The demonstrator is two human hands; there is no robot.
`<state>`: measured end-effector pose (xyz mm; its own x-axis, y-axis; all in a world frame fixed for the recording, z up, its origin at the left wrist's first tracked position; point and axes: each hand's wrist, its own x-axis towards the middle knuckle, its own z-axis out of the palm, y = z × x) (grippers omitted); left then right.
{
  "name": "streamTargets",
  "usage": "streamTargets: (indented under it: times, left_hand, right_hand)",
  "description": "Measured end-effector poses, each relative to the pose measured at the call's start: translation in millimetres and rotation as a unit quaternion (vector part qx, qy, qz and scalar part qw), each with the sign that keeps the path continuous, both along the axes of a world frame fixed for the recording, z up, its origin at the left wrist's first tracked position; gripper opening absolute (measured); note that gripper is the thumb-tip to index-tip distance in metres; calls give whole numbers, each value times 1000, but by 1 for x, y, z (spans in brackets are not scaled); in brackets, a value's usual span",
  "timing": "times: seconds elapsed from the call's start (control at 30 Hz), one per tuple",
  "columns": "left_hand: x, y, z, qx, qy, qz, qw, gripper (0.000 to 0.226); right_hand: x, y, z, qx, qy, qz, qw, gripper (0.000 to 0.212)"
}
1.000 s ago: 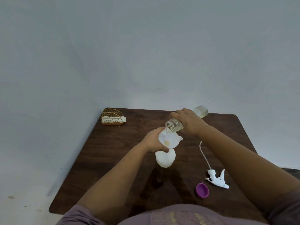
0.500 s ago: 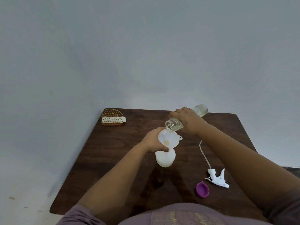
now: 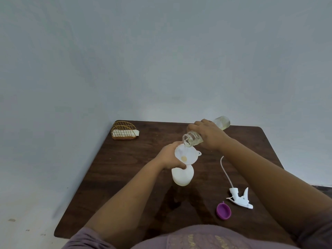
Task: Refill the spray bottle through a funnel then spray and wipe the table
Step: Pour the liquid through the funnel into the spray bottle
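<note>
A white spray bottle (image 3: 182, 177) stands mid-table with a white funnel (image 3: 186, 156) seated in its neck. My left hand (image 3: 168, 157) grips the funnel and the bottle's neck from the left. My right hand (image 3: 209, 136) holds a clear bottle (image 3: 221, 123) tipped down to the left, its open mouth just above the funnel's rim. Pale yellowish liquid shows at the funnel's hole. The white spray trigger head (image 3: 240, 198) with its long dip tube lies on the table to the right.
The dark wooden table (image 3: 125, 168) stands against a pale wall. A purple cap (image 3: 223, 211) lies beside the trigger head near the front. A gold wire holder (image 3: 124, 131) with white napkins sits at the back left corner.
The clear bottle has tipped slightly further, its mouth a little lower over the funnel. My left hand and the spray bottle have stayed where they were.
</note>
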<state>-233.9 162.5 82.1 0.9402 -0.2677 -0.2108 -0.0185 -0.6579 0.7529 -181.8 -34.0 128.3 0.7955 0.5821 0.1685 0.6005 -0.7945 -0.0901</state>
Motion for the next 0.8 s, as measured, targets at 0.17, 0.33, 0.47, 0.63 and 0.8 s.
streamTargets:
  times: [0.17,0.33,0.47,0.63,0.8]
  left_hand:
    - [1,0,0,0,3,4,1000,87]
    - [-1,-1,0,-4,-2,1,1000,83]
    - [-1,-1,1,-11,-3,1,1000,81]
    - [-1,-1,0,-7,-2,1,1000,82]
    - [-2,-2,0,-2,1,2,1000,83]
  right_hand:
    - [0,-1,-1,-1,-1,1,1000,39]
    - [0,-1,-1,-1,0,2,1000,39]
    - [0,0,-1,-1,0,2,1000,40]
    - [0,0,-2,3,-4,3,1000,38]
    - [0,0,-4,6,-3,3,1000,38]
